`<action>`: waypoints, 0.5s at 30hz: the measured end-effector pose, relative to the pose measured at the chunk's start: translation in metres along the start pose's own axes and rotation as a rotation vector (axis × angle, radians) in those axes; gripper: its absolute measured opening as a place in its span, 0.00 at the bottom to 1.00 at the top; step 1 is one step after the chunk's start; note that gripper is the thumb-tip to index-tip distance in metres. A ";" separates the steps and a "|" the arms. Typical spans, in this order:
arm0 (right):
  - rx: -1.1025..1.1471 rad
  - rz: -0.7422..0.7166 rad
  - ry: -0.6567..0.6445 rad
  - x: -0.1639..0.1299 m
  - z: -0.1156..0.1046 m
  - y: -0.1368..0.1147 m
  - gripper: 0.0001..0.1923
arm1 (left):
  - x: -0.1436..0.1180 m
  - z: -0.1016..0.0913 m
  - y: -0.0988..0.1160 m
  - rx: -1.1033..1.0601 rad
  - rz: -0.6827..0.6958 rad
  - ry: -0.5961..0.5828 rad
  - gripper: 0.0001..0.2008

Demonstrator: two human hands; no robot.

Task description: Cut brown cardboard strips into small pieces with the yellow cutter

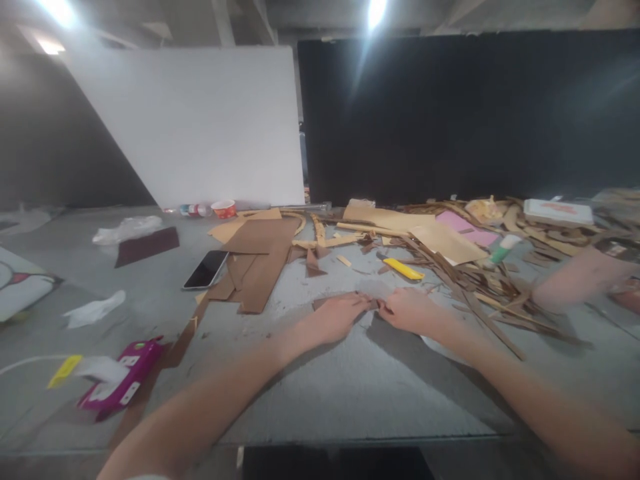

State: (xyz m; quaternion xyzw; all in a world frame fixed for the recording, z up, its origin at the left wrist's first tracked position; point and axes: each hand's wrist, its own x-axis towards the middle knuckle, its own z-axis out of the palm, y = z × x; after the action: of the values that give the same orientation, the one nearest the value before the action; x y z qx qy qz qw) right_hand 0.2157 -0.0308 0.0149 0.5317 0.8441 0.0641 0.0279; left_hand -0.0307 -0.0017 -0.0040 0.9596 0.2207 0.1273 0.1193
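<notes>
Both my hands meet over the grey tabletop near its middle. My left hand rests on a small brown cardboard piece, its fingers closed at the piece's right end. From the other side my right hand pinches close to the same end, thumb and forefinger together. Whatever lies between the fingertips is mostly hidden. Just beyond the hands lies a yellow utility knife. Larger brown cardboard sheets overlap to the left of it.
A smartphone and a magenta power strip with a plugged-in charger lie left. Cardboard offcuts, a green-and-white glue stick and a white box are at right. A paper cup and bottle stand along the back.
</notes>
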 end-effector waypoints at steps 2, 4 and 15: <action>-0.003 0.011 -0.020 -0.002 -0.006 0.001 0.21 | 0.000 -0.001 0.001 -0.001 -0.002 -0.006 0.30; -0.020 0.012 -0.032 -0.004 -0.010 0.000 0.20 | 0.000 0.000 0.001 -0.005 0.008 -0.003 0.29; 0.014 -0.075 0.263 0.002 -0.003 0.049 0.30 | -0.001 0.010 -0.005 0.073 -0.055 -0.022 0.31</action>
State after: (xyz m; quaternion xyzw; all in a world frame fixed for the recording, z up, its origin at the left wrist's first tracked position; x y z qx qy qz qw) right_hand 0.2583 -0.0084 0.0244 0.4868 0.8602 0.1261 -0.0845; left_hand -0.0307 0.0004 -0.0155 0.9583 0.2500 0.1056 0.0901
